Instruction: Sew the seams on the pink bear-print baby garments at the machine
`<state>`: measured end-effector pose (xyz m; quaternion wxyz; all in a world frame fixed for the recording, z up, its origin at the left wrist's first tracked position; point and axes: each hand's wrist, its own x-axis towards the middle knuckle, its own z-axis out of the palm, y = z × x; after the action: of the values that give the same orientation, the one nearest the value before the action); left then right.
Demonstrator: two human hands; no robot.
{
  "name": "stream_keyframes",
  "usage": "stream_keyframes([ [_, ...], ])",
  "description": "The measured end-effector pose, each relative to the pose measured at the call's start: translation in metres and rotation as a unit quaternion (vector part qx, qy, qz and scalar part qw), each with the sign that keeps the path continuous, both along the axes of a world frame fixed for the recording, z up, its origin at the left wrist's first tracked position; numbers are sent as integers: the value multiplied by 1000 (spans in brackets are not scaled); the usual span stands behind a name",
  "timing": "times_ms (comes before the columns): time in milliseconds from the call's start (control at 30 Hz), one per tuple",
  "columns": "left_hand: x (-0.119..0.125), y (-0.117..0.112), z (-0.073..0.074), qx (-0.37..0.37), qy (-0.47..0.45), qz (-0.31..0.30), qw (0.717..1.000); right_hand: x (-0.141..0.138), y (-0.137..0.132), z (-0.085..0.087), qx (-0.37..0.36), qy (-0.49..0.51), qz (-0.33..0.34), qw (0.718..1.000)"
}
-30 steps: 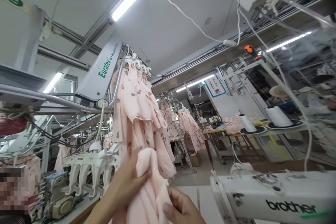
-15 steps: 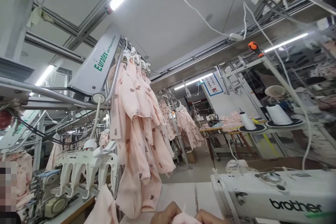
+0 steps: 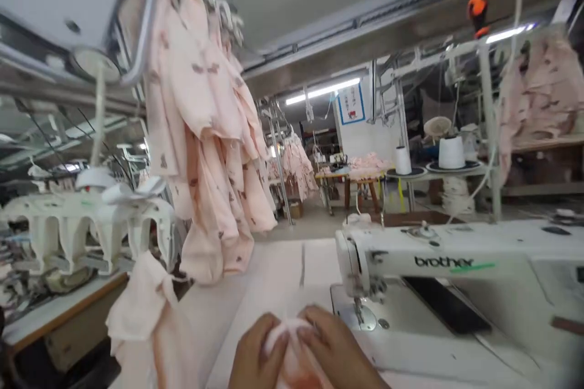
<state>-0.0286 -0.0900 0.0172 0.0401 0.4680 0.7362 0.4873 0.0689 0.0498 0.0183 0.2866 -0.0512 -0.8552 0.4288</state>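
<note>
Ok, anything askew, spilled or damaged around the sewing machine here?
Nothing stands out. Both hands, left hand and right hand, bunch a pink fabric piece before the sewing machine. Pink garments hang in a row from the overhead rail.

Soft cloth, painted metal and moulded plastic at a sewing station

The pink garment piece (image 3: 292,352) bunched between the left hand (image 3: 255,355) and right hand (image 3: 335,349) looks like soft, matt knit cloth. The hanging garments (image 3: 205,152) are the same matt pink cloth, printed with small brown motifs. The sewing machine (image 3: 433,252) has a smooth, slightly glossy white painted body with a bare metal needle plate (image 3: 362,318). The table (image 3: 274,279) top is smooth, pale and matt, with a wood-coloured edge at the left. The hanger carriers (image 3: 82,231) are white moulded plastic, and the curved rail (image 3: 146,30) is shiny metal.
</note>
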Motion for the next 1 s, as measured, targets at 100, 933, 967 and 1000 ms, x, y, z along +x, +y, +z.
stream_keyframes([
  [100,7,1,4,18,-60,-42,997,22,-12,8,-101,9,58,993],
  [933,69,37,-24,66,51,-195,977,79,43,-18,-391,-139,161,895],
  [967,68,37,-26,75,66,-195,976,75,42,-24,-422,-148,174,877],
  [1000,66,37,-28,74,76,-199,974,73,41,-29,-451,-159,179,860],
])
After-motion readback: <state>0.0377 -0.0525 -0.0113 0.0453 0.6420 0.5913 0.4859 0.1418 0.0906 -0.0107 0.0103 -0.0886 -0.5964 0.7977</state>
